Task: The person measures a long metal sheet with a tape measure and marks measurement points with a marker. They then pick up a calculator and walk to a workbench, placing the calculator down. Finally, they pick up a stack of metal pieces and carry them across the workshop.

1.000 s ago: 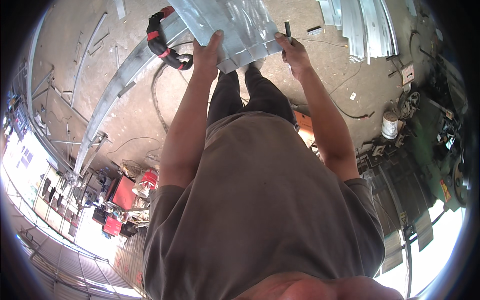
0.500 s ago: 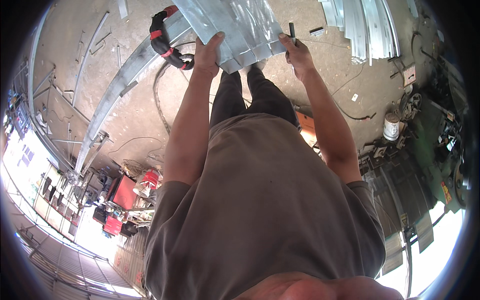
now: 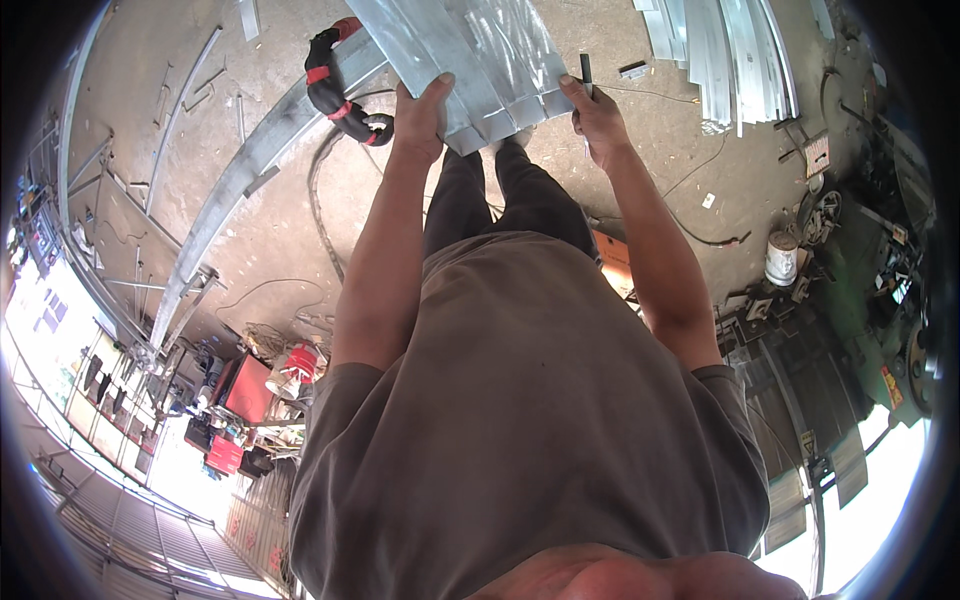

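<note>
Hands on a bundle of galvanised metal strips (image 3: 470, 60), both at its near end. Left hand (image 3: 420, 115) has its fingers closed around the left corner of the bundle, thumb up over the top face. Right hand (image 3: 597, 120) sits at the right corner, fingers curled against the edge and also closed on a thin dark marker-like tool (image 3: 586, 72) that sticks up past the knuckles (can't tell what it is exactly). Bundle is held out in front above the person's legs, over the concrete floor (image 3: 270, 230), running away toward the top of the view. Black and red hose or cable coil (image 3: 335, 85) lies just left of the left hand. More metal strips (image 3: 720, 50) stacked on floor, upper right, well apart. White bucket (image 3: 781, 258) to the right.
</note>
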